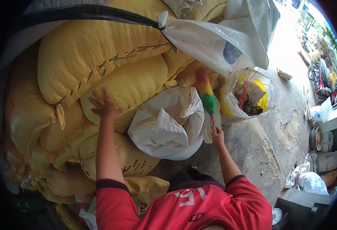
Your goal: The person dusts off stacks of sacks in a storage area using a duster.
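My right hand point(217, 136) is closed round the handle of a feather-style duster point(207, 100), whose fluffy head is banded red, yellow and green. The duster points up and away from me, its far end blurred, beside a white woven sack point(164, 126) with its top folded in. My left hand point(104, 106) has its fingers spread and lies against a yellow sack point(132, 84) in the stack. Above that sack rests another bulging yellow sack point(99, 46), stitched along its lower edge.
An opened white and yellow bag point(249, 96) holding mixed items stands to the right of the duster. A white plastic sheet point(214, 38) tied to a black strap point(88, 14) hangs over the stack. Concrete floor point(253, 149) lies to the right, with a motorbike point(322, 82) farther off.
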Demonstrator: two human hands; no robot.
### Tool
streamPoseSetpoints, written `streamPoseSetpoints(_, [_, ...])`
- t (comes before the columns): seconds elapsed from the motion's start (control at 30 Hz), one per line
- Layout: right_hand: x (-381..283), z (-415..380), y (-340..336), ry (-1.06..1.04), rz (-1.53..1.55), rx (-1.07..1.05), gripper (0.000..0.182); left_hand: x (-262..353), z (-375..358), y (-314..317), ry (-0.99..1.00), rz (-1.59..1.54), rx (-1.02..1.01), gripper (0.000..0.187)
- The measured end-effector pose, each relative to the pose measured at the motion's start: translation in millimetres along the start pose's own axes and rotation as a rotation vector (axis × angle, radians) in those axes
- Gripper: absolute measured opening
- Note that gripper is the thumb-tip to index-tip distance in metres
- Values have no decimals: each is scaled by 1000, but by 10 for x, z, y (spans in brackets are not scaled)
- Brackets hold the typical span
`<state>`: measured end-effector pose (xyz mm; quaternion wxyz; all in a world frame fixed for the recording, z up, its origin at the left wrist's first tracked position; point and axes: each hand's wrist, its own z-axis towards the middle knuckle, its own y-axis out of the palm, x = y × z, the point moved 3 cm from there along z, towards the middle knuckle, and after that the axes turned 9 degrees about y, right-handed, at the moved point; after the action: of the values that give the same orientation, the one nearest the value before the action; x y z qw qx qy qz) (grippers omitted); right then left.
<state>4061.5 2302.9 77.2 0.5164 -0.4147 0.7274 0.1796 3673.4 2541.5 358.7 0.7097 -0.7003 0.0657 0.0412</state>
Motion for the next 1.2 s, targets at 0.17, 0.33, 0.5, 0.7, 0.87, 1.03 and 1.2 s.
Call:
streamPoseSetpoints(0.17, [-165, -539, -84, -221, -155, 21, 21, 0, -11, 7, -17, 0, -4, 124])
streamPoseSetpoints(0.33, [501, -394, -537, -107, -357, 83, 24, -16, -38, -11, -15, -35, 34, 122])
streamPoseSetpoints(0.5, [701, -797, -769, -28, -272, 23, 26, -4, -263, -39, 62, -144, 91, 115])
streamPoseSetpoints(0.7, [903, -1167, -803, 560, -303, -275, 24, -194, -1357, 1096, -29, -333, 336, 86])
streamPoseSetpoints(0.87, [1082, -1146, -916, 656, -425, -280, 24, -397, -2948, 2073, 43, -386, 91, 82])
streamPoseSetpoints(1.03, [1030, -1259, -658, 289, -221, -65, 27, -412, -4003, 2692, -16, -517, -90, 85])
streamPoseSetpoints(1.2, [923, -1910, 105, 208, 166, -167, 29, -198, -3882, 2911, 101, -606, -527, 81])
